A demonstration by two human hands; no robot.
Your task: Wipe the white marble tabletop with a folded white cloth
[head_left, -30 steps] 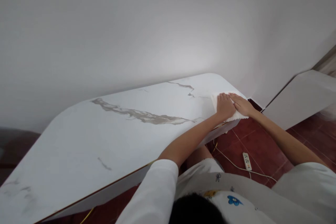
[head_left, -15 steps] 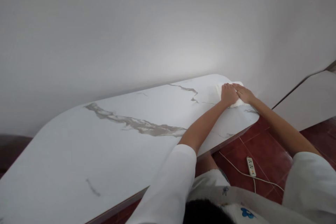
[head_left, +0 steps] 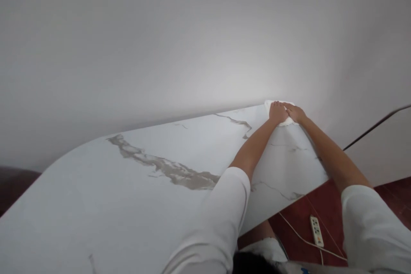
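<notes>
A white cloth [head_left: 287, 122] lies at the far rim of the white marble-patterned tabletop [head_left: 96, 188], close to the wall. My left hand [head_left: 278, 112] lies flat on the cloth, palm down, pressing it. Beside it, my right hand [head_left: 296, 114] rests on the cloth too, its stretched fingers reaching toward and touching my left hand. Both arms are extended forward. Parts of the cloth are hidden under the hands.
A plain pale wall [head_left: 192, 43] runs along the tabletop's far side. On the dark red tiled floor lies a white power strip [head_left: 317, 231] with its cord [head_left: 298, 236]. A pale panel with a dark edge [head_left: 375, 126] stands at the right.
Both hands and the cloth have moved away from me, to the table's far rim by the wall. The view has shifted, so the tabletop and power strip appear lower.
</notes>
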